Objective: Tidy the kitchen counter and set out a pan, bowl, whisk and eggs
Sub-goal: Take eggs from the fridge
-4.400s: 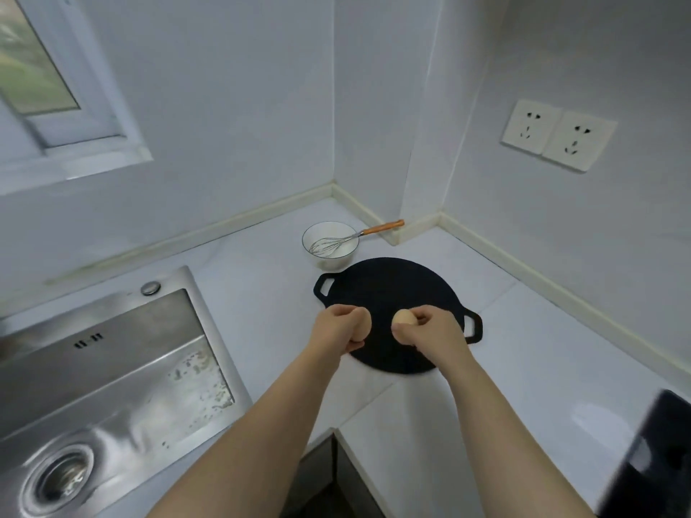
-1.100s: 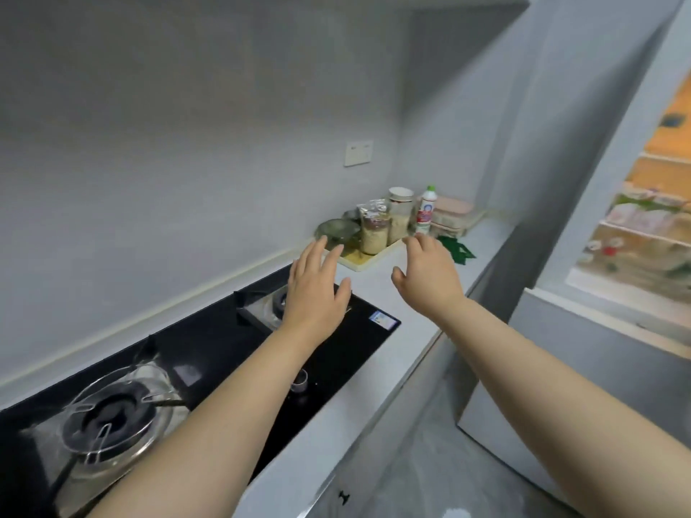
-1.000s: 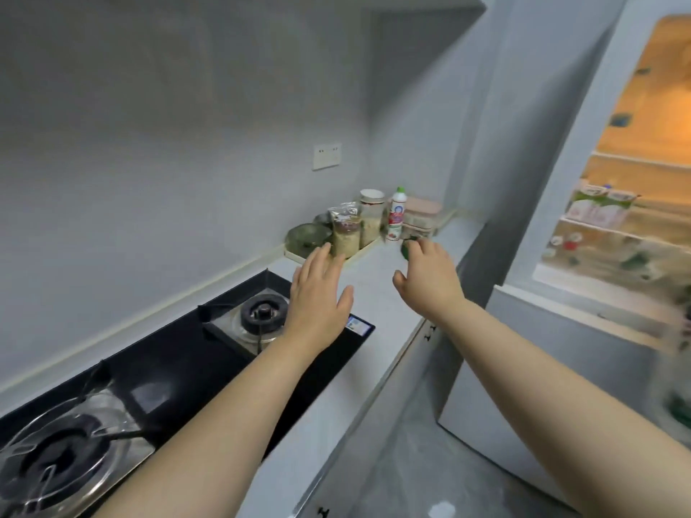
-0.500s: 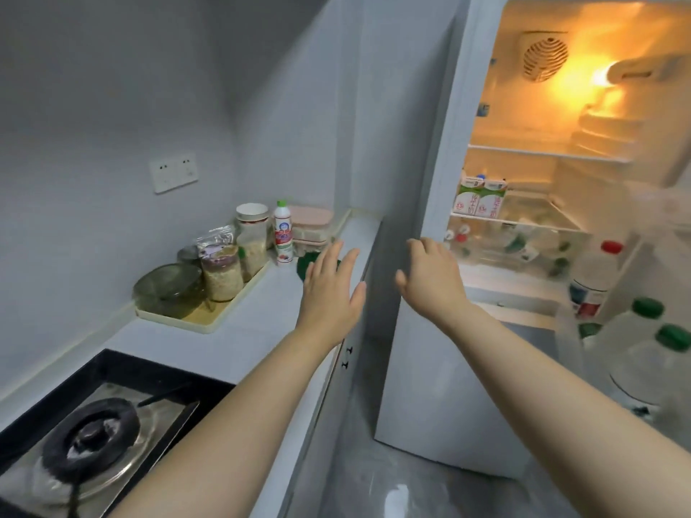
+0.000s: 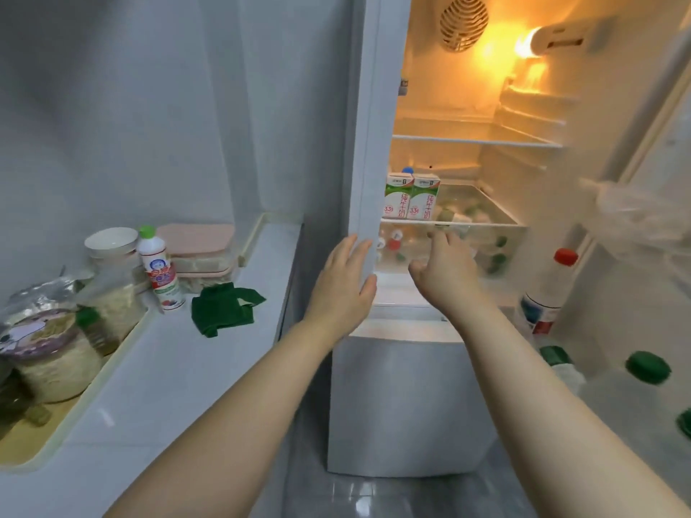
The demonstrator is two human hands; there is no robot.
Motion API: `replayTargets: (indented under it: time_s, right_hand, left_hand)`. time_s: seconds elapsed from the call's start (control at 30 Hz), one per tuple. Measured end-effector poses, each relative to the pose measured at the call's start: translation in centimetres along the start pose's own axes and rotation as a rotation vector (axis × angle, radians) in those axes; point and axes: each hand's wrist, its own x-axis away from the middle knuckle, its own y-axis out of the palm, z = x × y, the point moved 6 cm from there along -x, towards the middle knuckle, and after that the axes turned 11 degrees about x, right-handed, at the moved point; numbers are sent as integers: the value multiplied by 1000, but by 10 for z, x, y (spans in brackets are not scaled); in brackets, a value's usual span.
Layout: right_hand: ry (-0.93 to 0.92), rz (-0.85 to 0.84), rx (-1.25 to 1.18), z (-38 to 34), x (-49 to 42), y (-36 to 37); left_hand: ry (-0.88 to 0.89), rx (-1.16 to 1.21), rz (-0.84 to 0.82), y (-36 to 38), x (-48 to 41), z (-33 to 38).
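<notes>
— Where are our hands?
— Our left hand (image 5: pixel 342 289) is flat, with the fingers straight and close together, at the front edge of the fridge (image 5: pixel 368 143). We cannot tell whether it touches the edge or only hovers. Our right hand (image 5: pixel 445 271) reaches past it into the lit compartment, fingers loosely bent, holding nothing.
— Why like that?
— We judge that the left steadies us at the frame while the right goes in to fetch, most likely the eggs.
— Do we see eggs?
— No. Just above the right fingertips runs a glass shelf (image 5: pixel 486 220), and two milk cartons (image 5: pixel 411 200) stand up and to the left of that hand. Beyond the fingers, under the shelf, lie blurred capped bottles. We can make out no egg, and the pan, bowl and whisk are out of view.
— And left of the left hand?
— A crumpled green cloth (image 5: pixel 224 308) lies on the counter (image 5: pixel 179 372). Farther left, a tray (image 5: pixel 125 351) groups jars by the wall.
— Right of the right hand?
— A red-capped bottle (image 5: pixel 544 293) stands upright in the door rack.
</notes>
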Motion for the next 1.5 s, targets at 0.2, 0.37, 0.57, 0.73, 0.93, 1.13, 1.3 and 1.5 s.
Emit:
replayTargets:
  time_s: [0.2,0.37,0.57,0.73,0.93,1.13,1.3,1.5]
  right_hand:
    - [80,47,-1,62,-45,9]
    - [127,138,44,101,-69,7]
    - [123,394,19,122,-76,-19]
    - [117,610,160,132,-74,-60]
    - [374,902,329,159,-59,-126]
    - [794,836,249,192,-55,-152]
    - [1023,177,131,224,-73,-128]
    - [1100,10,252,231,-69,-110]
  left_hand:
    - [119,122,-112,68,-91,14]
    - [171,203,-158,114,-139,20]
    - [274,390,-205,163,-183,40]
    - [343,584,-332,203,-220,84]
    - [512,828,-398,216,-254,164]
    - [711,1009,-636,212,-263,235]
    - [864,547,-1032,237,-256,261]
    - [1049,270,-1013,255,-250,267]
